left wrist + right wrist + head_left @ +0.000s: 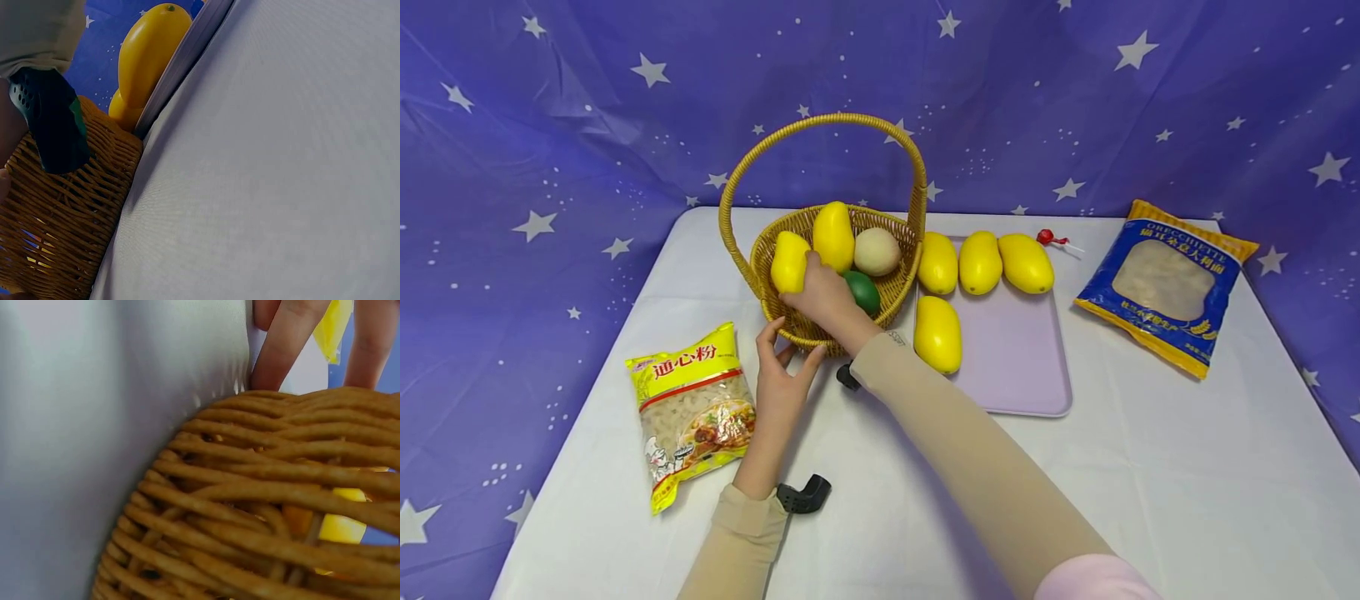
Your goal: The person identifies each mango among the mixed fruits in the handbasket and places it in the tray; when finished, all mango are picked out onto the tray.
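Your right grip [827, 296] seems to pinch the yellow mango [789, 260] inside the basket [892, 292], at its left end; fingertips are partly hidden. With your left grip [781, 383] spread against the near side, brace lightly and avoid jostling the green fruit [863, 293].

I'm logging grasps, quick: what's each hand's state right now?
Left hand: open, fingers touching the near side of the basket.
Right hand: closed on the leftmost yellow mango in the basket.
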Demonstrator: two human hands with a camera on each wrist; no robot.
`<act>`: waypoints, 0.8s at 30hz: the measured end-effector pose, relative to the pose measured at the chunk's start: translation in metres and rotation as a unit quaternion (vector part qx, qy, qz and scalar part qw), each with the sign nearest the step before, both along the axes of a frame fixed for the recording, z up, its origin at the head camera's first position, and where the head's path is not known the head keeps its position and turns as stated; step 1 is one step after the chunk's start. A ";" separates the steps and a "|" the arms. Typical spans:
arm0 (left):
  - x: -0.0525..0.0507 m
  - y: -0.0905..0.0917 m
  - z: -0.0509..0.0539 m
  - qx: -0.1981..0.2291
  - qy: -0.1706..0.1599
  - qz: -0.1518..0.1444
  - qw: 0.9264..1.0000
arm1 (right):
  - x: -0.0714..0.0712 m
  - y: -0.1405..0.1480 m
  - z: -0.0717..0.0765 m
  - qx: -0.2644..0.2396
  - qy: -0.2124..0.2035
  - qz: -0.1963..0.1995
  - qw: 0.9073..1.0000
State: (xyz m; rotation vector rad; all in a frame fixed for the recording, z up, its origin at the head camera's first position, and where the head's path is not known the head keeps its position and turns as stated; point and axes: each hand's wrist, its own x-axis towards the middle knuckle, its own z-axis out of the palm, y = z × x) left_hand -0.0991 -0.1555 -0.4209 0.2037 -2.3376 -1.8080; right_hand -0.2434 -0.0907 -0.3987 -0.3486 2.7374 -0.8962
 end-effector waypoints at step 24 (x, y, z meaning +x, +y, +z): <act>-0.010 -0.009 -0.035 -0.011 0.012 0.015 1.000 | -0.011 0.000 -0.006 -0.055 -0.005 -0.016 0.998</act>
